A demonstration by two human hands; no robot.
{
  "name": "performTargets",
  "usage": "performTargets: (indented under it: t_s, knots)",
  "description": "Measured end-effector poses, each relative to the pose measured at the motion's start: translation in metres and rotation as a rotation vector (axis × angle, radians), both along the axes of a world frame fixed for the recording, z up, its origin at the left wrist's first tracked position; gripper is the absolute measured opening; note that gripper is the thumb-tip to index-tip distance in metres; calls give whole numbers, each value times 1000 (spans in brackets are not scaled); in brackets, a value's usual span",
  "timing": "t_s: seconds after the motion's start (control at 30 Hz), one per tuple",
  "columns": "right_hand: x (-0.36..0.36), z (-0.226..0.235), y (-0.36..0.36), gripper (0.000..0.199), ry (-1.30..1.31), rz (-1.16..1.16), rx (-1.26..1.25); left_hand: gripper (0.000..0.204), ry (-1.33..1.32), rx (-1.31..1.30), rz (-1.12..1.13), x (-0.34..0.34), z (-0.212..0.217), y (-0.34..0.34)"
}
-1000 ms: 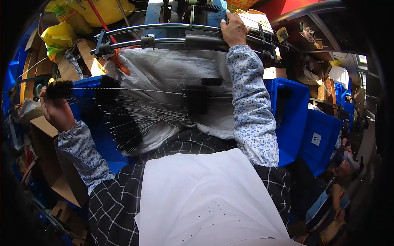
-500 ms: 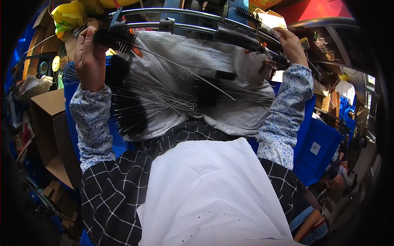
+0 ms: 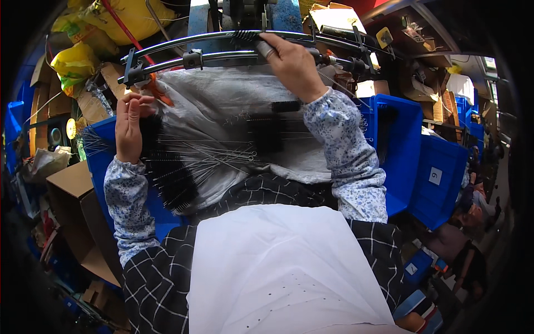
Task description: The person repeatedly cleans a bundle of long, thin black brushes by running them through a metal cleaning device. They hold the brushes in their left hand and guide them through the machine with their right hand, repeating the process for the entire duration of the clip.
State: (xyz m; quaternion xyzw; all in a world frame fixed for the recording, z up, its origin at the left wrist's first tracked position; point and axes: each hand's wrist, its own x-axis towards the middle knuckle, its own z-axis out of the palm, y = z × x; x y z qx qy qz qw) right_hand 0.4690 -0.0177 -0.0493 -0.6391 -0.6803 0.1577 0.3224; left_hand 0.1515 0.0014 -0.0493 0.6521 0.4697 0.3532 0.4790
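My right hand (image 3: 292, 62) is closed on a wire brush at the metal rails. The brush's black bristle end (image 3: 245, 35) sticks out left of my fingertips, and its twisted wire stem (image 3: 340, 86) runs out to the right. A pale wrap covers one fingertip. My left hand (image 3: 130, 125) is raised beside a pile of black-bristled brushes (image 3: 172, 175); its fingers are loosely bent and apart, with nothing visible in them. The pile's wire stems fan toward the middle of a grey cloth (image 3: 211, 92) over my lap. More black brushes (image 3: 267, 131) lie right of centre.
Two curved-looking metal rails (image 3: 222, 57) with black clamps cross the far side. Blue bins (image 3: 397, 150) stand at the right, another blue bin (image 3: 100, 161) at the left. An open cardboard box (image 3: 69, 181) and yellow bags (image 3: 78, 61) are at the left.
My right hand has swung left along the rails with its brush. The brush my left hand held is out of it, and that hand has dropped toward the left pile.
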Motion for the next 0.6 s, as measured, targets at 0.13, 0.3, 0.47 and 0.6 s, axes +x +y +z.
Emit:
performTargets:
  t_s: [0.13,0.3,0.47,0.6]
  knots:
    - [60,-36,51,24,-488,-317,201,30,537,-45,279,-116,-78,3]
    - [66,-45,67,23,-575,-336,180,20,306,-159,295,-116,-79,-14]
    - [65,-49,71,23,-555,-296,199,19,130,-294,298,-112,-72,-14]
    - [66,-45,70,22,-580,-286,221,19,150,-247,248,-109,-67,-11]
